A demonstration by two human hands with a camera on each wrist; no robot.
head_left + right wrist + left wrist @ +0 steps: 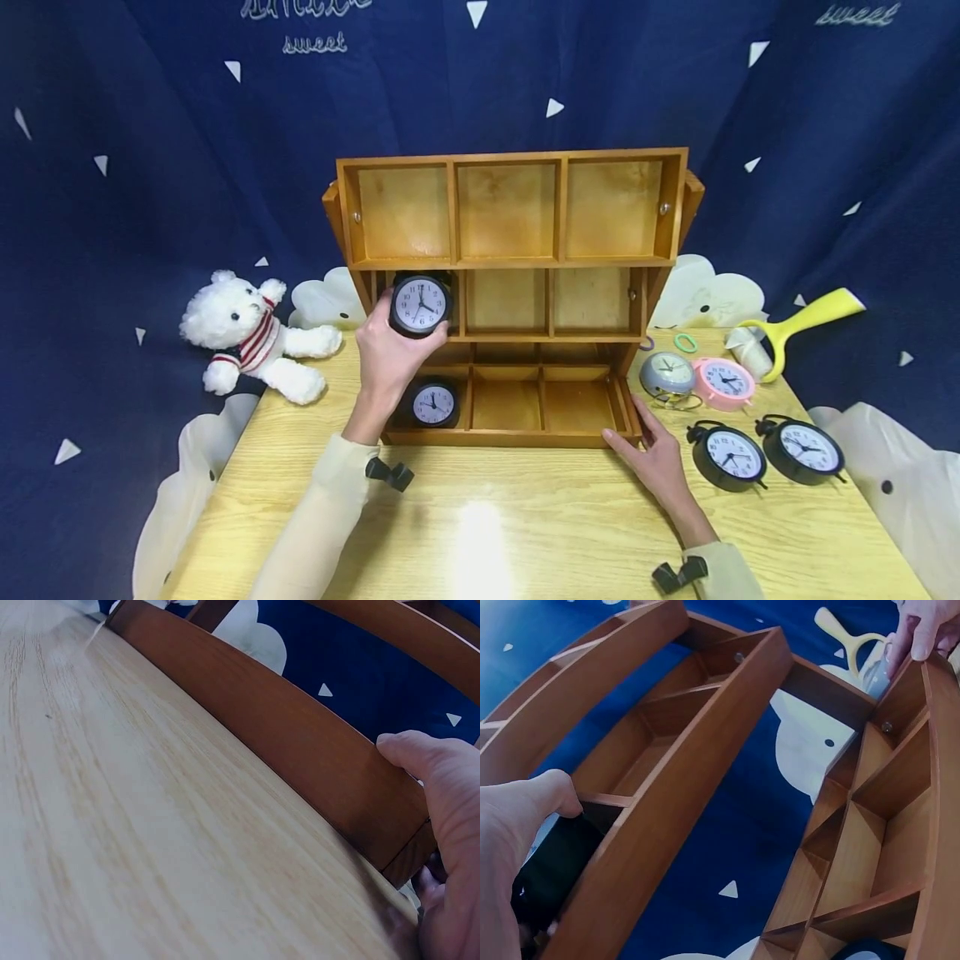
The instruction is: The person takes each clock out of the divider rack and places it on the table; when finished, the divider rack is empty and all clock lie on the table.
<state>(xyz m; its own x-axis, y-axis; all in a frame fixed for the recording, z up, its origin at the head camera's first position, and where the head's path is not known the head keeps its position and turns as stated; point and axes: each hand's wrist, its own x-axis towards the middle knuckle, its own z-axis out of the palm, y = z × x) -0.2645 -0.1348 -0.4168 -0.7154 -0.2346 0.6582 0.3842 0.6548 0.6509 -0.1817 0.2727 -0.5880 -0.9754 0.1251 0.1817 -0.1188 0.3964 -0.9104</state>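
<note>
My left hand (392,350) grips a round black alarm clock (421,305) with a white dial, its thumb below and fingers at the left side. The clock is at the left compartment of the middle tier of a three-tier wooden shelf (517,438). In the left wrist view, the dark body of the clock (562,859) is partly behind that tier's front board. Another black alarm clock (433,405) sits in the bottom tier's left compartment. At the bottom tier's right front corner, my right hand (654,458) holds the shelf, thumb over the front board and fingers round the side.
Right of the shelf lie a grey clock (667,372), a pink clock (724,382), two black alarm clocks (727,456), a yellow-handled tool (813,323) and a green ring (685,342). A white teddy bear (243,333) sits at the left. A dark blue curtain hangs behind.
</note>
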